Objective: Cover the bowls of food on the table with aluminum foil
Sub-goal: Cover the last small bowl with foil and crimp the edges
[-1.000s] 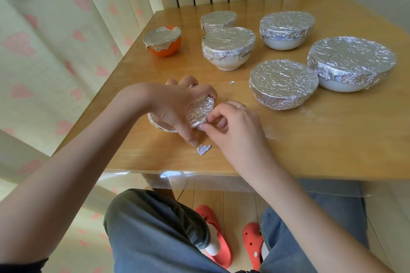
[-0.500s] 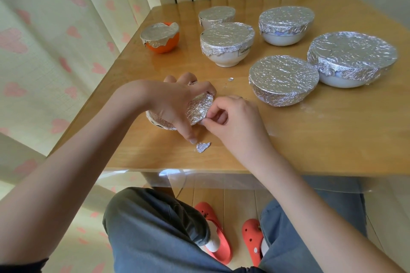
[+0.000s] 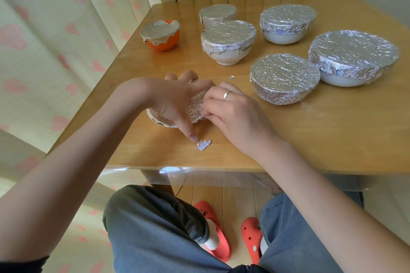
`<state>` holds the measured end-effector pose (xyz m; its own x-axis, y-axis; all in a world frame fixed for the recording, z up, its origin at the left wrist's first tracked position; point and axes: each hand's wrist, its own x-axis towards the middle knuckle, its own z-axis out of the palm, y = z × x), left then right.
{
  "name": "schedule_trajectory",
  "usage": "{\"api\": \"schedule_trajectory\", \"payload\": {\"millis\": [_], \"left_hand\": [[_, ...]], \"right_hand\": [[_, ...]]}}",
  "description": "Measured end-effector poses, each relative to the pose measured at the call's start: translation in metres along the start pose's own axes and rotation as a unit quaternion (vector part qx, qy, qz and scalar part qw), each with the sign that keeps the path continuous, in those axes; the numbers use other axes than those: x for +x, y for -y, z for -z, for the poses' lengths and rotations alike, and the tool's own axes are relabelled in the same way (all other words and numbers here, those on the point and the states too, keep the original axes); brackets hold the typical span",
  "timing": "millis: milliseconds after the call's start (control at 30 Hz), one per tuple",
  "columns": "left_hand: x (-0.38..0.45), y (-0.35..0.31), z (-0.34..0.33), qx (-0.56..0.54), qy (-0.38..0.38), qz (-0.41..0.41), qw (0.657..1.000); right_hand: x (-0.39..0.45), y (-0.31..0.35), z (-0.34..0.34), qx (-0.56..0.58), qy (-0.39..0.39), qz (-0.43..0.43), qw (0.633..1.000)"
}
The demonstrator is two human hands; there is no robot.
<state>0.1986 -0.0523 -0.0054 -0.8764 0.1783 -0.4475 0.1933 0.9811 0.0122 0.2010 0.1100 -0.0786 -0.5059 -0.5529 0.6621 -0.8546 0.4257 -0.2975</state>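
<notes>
Landmark: the small bowl (image 3: 164, 118) under the hands, near the front edge of the wooden worktop (image 3: 332, 139).
Small bowl: wrapped in crinkled foil (image 3: 195, 106) over its top and sides; only a sliver of its lower rim shows on the left.
Left hand (image 3: 175, 99): lies over the top of the small bowl, its grip curled round the foiled rim, thumb stretched down to the worktop in front of the bowl.
Right hand (image 3: 233, 113): touches the small bowl's right side, its grip narrow, fingertips pinching the foil edge against the bowl; a ring (image 3: 226, 95) sits on one finger.
Foil scrap (image 3: 204, 144): lies flat on the worktop just in front of the small bowl, beside the left thumb tip.
Tiny foil bit (image 3: 231, 77): behind the small bowl and to its right.
Orange bowl (image 3: 162, 35): well behind the small bowl, towards the left edge, with a loose foil cover.
White bowl (image 3: 228, 42): behind the small bowl, foil cover folded over its rim.
Other covered bowls: one (image 3: 217, 15) farther back behind the white bowl, one (image 3: 287, 23) back right, one (image 3: 284, 78) right of the small bowl, and the largest (image 3: 352, 57) far right.
Below the worktop: grey trousers (image 3: 155, 228) and red clogs (image 3: 250, 239) on the floor.
</notes>
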Motion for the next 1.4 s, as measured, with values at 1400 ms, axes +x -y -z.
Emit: {"api": "schedule_trajectory", "payload": {"millis": [1400], "left_hand": [[0.001, -0.002, -0.002, -0.025, -0.014, 0.075, 0.997]], "right_hand": [[-0.011, 0.036, 0.005, 0.596, 0.011, -0.44, 0.672]]}}
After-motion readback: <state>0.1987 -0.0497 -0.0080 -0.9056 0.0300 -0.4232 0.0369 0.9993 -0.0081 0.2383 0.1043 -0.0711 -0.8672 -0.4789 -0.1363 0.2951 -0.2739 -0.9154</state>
